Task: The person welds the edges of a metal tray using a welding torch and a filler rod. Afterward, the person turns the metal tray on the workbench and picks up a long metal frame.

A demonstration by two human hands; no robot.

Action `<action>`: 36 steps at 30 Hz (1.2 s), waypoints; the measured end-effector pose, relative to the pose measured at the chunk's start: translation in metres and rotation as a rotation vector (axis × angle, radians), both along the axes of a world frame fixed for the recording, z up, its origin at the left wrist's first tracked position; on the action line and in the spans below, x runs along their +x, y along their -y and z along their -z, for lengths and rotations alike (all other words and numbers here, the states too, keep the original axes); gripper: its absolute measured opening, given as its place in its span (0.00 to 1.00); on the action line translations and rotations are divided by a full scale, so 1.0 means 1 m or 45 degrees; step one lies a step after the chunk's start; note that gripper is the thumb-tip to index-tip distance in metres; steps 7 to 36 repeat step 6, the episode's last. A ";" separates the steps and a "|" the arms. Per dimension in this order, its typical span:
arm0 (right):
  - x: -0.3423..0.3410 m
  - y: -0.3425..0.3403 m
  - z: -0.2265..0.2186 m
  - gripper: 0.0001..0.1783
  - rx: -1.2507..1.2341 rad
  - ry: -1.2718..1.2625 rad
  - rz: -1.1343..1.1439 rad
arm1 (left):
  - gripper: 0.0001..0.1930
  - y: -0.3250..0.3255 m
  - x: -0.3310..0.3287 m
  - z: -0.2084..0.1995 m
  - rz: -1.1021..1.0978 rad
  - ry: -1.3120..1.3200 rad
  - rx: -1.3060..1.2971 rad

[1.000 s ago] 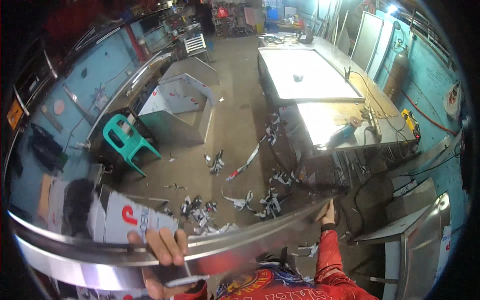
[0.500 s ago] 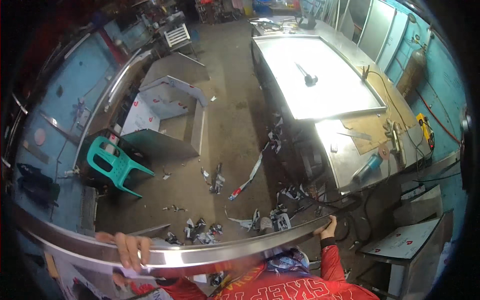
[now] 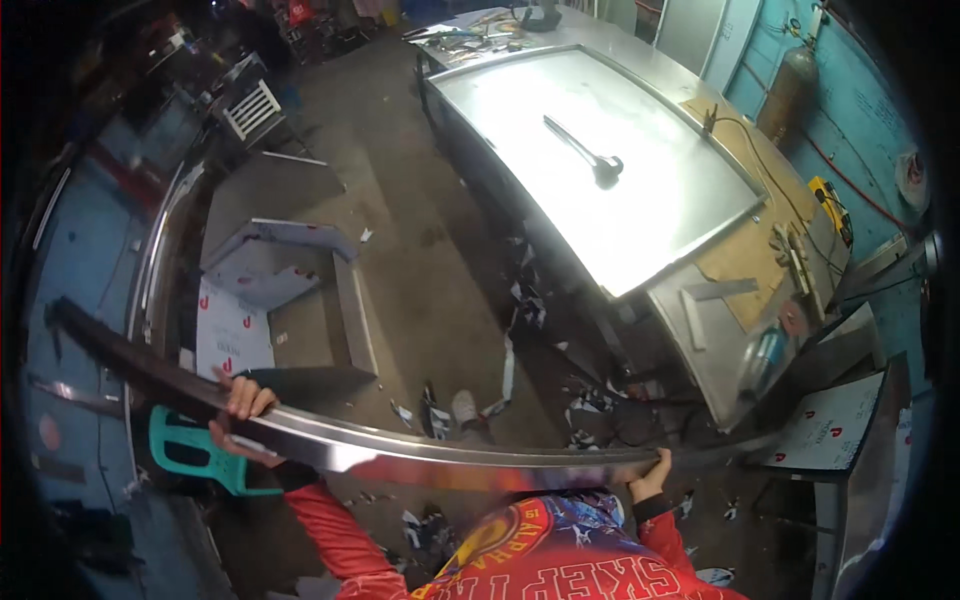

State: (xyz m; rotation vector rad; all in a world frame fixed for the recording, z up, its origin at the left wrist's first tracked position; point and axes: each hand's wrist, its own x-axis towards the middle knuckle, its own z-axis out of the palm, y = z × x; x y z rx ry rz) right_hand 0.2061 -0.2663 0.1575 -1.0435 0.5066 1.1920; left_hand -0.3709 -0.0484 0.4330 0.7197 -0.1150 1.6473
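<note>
A long shiny metal bar (image 3: pixel 440 458), perhaps a bent sheet-metal channel, crosses in front of my body from left to right. My left hand (image 3: pixel 246 412) is wrapped round it left of the middle, with fingers over the upper edge. Farther right, my right hand (image 3: pixel 650 478) grips the same bar close to its lower side. Its dark left end reaches toward the blue wall, while the right end fades into blur near the bench's near corner. Both arms wear red sleeves.
At right stands a metal workbench (image 3: pixel 695 385) bearing a large shallow metal panel (image 3: pixel 520 100), a hammer-like tool (image 3: pixel 590 155) and an angle grinder (image 3: pixel 768 352). A green plastic chair (image 3: pixel 175 445) and an open sheet-metal box (image 3: pixel 235 335) stand left. Scraps (image 3: pixel 530 305) litter the floor.
The bar's left end has swung up and away from me, with both hands still on it. My view has turned, and the chair now lies partly behind the bar and my left arm.
</note>
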 end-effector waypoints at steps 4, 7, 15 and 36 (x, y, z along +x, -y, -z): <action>-0.058 -0.038 -0.014 0.30 -0.010 0.031 0.127 | 0.40 -0.130 -0.045 0.016 0.124 0.077 -0.102; -0.073 -0.057 -0.025 0.42 0.276 -0.084 0.231 | 0.42 -0.197 -0.056 0.014 0.206 0.123 -0.085; -0.073 -0.057 -0.025 0.42 0.276 -0.084 0.231 | 0.42 -0.197 -0.056 0.014 0.206 0.123 -0.085; -0.073 -0.057 -0.025 0.42 0.276 -0.084 0.231 | 0.42 -0.197 -0.056 0.014 0.206 0.123 -0.085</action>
